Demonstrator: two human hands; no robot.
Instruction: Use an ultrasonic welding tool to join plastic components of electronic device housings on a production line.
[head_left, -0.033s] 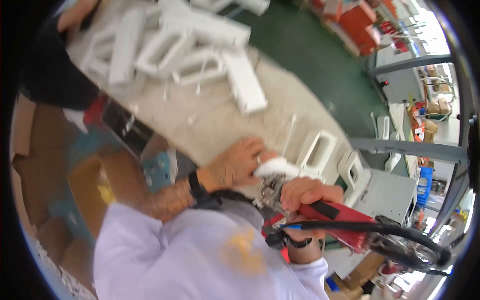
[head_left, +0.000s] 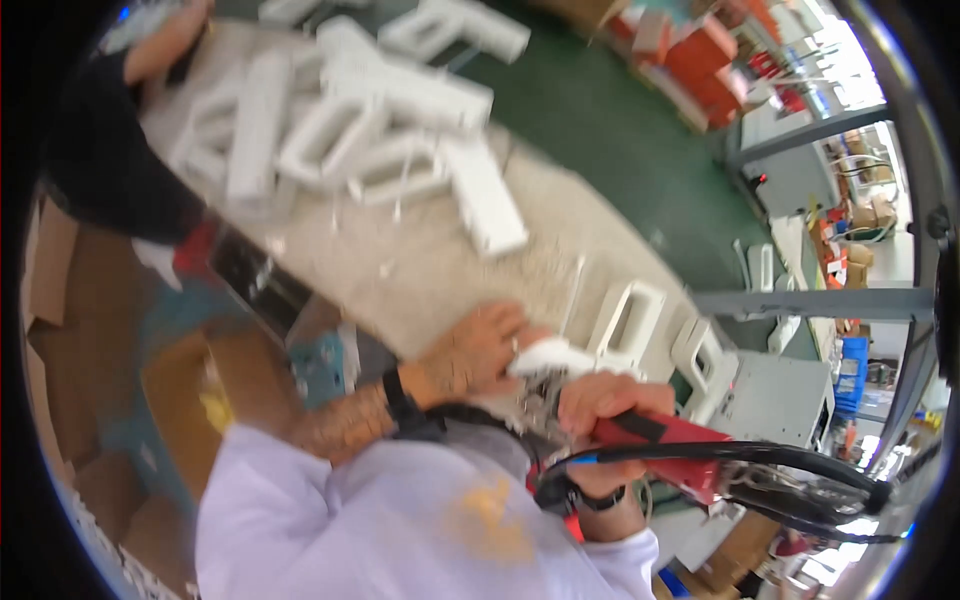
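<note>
My right hand (head_left: 605, 410) is wrapped round a red-bodied power tool (head_left: 690, 455) with a dark patch on its side and a thick black cable. At the tool's front, its metal head (head_left: 543, 398) meets a white plastic piece (head_left: 552, 358); the exact contact is blurred. My left hand (head_left: 482, 345) rests low over the table with its fingertips closed against the left end of that piece. Just beyond lie a white handle-shaped moulding (head_left: 628, 325) and a thin white rod (head_left: 573, 295). A second white moulding (head_left: 703, 365) stands to the right.
White plastic mouldings (head_left: 330, 110) are heaped across the far part of the beige table (head_left: 330, 255). Another person's arm (head_left: 165, 45) reaches in at far left. An open cardboard box (head_left: 255, 370) sits below the table's left edge. A grey metal post (head_left: 810, 302) crosses at right.
The view has shifted slightly, so the table and mouldings sit a little lower in the picture. Both hands keep nearly the same hold, and the tool is still at the white piece.
</note>
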